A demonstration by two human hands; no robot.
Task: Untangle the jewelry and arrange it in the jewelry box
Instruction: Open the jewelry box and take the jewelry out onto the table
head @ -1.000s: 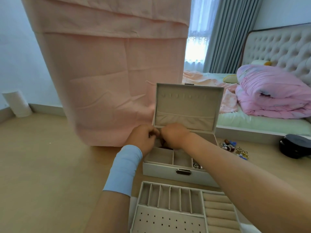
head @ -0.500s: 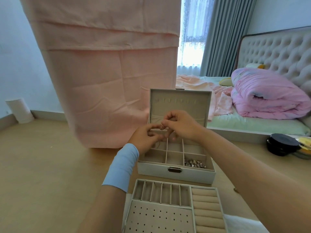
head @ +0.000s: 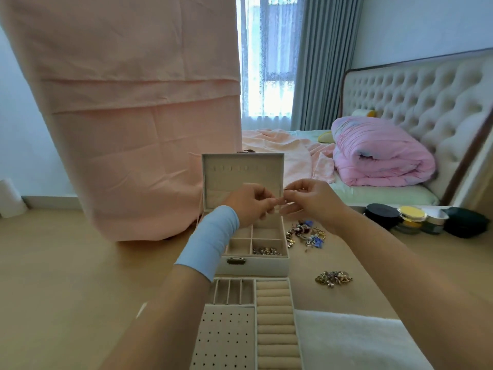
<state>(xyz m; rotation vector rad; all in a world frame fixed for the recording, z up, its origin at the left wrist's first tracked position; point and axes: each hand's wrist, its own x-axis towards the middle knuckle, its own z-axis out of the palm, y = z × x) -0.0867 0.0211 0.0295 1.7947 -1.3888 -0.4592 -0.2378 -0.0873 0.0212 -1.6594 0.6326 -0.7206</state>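
A small piece (head: 284,201) is held over the jewelry box (head: 266,266).
It is pinched by left hand (head: 249,205) and right hand (head: 313,201); its shape is blurred.

- Jewelry box (head: 266,265) sits open, small pieces (head: 266,251) lying in its front-right compartment.
- Tray (head: 272,329) lies just before it.
- Near tangle (head: 305,235) and far tangle (head: 333,279) lie to its right.

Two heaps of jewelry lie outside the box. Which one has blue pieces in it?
The farther heap, right beside the box, has them. The nearer heap looks all golden-brown.
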